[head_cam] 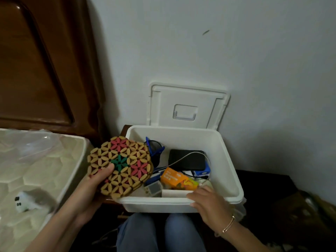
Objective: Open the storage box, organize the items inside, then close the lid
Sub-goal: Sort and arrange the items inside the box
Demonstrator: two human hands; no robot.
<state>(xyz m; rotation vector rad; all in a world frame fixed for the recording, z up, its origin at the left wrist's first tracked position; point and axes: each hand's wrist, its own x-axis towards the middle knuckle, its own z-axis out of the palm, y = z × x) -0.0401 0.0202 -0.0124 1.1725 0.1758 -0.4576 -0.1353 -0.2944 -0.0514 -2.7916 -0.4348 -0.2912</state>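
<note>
Left hand (94, 180) gripped the woven mat (125, 160) over the storage box's (229, 160) near left corner.
Its thumb pressed the mat's patterned face, fingers hidden beneath. The right hand (209, 201) held the box's near rim, thumb outside, fingers inside, just beside an orange packet (179, 180). A black case (187, 160) lay deeper inside, and the lid (187, 106) stood upright behind the box.
</note>
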